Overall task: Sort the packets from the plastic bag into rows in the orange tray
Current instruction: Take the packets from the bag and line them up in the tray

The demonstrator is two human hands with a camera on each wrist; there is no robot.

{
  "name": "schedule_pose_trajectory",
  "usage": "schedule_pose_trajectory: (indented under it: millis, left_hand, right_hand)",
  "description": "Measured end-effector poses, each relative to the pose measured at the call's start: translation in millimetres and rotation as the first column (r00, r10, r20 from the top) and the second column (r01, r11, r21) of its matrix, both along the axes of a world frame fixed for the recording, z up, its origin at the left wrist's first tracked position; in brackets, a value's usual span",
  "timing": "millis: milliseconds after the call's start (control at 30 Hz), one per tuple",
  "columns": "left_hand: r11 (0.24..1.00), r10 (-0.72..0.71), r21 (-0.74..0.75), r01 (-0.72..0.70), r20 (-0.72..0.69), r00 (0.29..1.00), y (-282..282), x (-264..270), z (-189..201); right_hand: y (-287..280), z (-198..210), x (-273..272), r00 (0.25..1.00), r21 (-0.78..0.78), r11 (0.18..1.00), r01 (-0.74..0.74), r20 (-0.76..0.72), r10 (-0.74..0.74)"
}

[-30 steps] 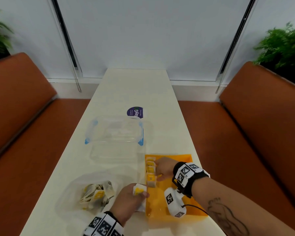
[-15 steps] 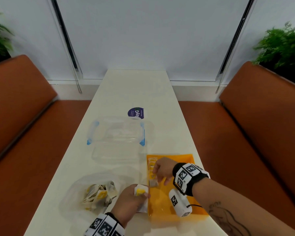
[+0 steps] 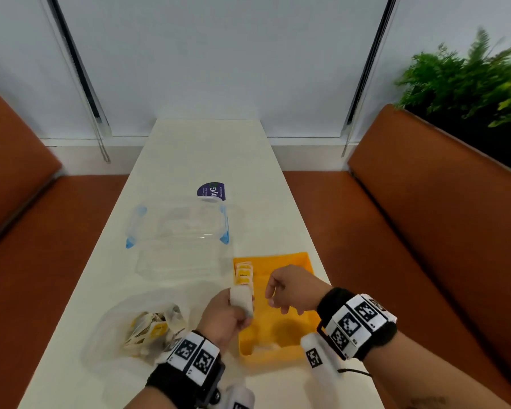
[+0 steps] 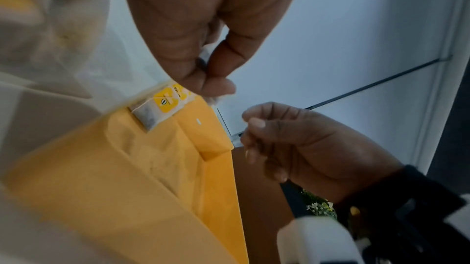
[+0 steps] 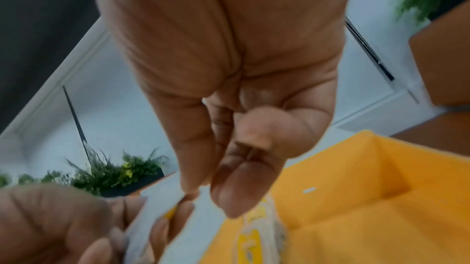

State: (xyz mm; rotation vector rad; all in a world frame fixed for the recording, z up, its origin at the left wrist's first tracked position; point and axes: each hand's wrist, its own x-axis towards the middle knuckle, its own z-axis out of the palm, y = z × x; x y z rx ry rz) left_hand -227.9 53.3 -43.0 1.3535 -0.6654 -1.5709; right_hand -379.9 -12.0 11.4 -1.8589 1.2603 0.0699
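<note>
The orange tray point(image 3: 286, 326) point(image 4: 152, 167) point(image 5: 356, 218) lies at the table's near right. A short row of yellow-and-white packets point(image 3: 244, 273) point(image 4: 157, 111) lines its far left wall. My left hand point(image 3: 236, 311) point(image 4: 203, 71) point(image 5: 50, 224) grips a small stack of white packets point(image 3: 242, 299) point(image 5: 162, 208) over the tray's left edge. My right hand point(image 3: 273, 293) point(image 4: 254, 137) point(image 5: 208, 192) hovers over the tray just right of that stack, fingers curled, thumb near index, holding nothing. The clear plastic bag point(image 3: 115, 329) with several packets point(image 3: 148, 329) lies to the left.
A clear container with blue clips point(image 3: 177, 225) and its clear mate point(image 3: 177, 261) sit beyond the bag and tray. A purple sticker point(image 3: 211, 191) lies farther back. Orange benches point(image 3: 425, 231) flank the narrow white table point(image 3: 207, 149); a plant point(image 3: 469, 78) stands at right.
My right hand has lifted off the packet row in the tray and drawn back toward the left hand. The left hand has raised its packets up over the tray's left edge.
</note>
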Motion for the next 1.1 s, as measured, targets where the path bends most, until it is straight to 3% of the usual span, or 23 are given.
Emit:
schedule_pose_trajectory:
  millis: [200,267,367,567,667,833,967,1100]
  left_hand:
    - [0.999,-0.052,-0.008,0.054,0.174,0.983,1.5,1.3,-7.1]
    - [0.998,-0.058,-0.003,0.06,0.223,0.973,1.1,-0.7,-10.7]
    - [0.999,-0.043,0.019,0.04,0.231,0.972,5.3,-2.7,-14.8]
    - [0.999,-0.035,0.022,0.031,0.215,0.976,16.8,2.7,-20.6]
    - [0.999,-0.037,0.045,0.028,0.214,0.976,18.2,5.7,-29.9]
    - [1.0,0.001,0.028,-0.007,0.209,0.978,17.6,5.5,-36.8]
    - [1.0,0.011,0.003,-0.012,0.235,0.972,17.9,4.8,-31.7]
    - [0.999,0.036,0.008,-0.039,0.263,0.964,16.3,8.3,-37.9]
  right_hand:
    - [0.1,-14.4,-25.7,0.989,-0.038,0.998,-0.04,-0.145,0.034]
    - [-0.9,-20.7,-21.8,0.964,-0.051,0.992,-0.113,-0.246,0.097]
    - [1.9,-27.9,-6.5,0.863,0.079,0.948,-0.307,-0.398,0.312]
    - [-5.0,-38.8,15.7,0.731,0.355,0.842,-0.405,-0.427,0.532]
    - [-12.8,-46.3,14.2,0.775,0.468,0.815,-0.34,-0.351,0.525]
    - [-17.3,-57.2,9.5,0.89,0.482,0.837,-0.259,-0.217,0.401]
    - [-23.1,-56.6,13.0,0.956,0.412,0.888,-0.205,-0.112,0.272]
    - [-23.1,-54.4,22.6,0.923,0.122,0.941,-0.314,-0.191,0.333]
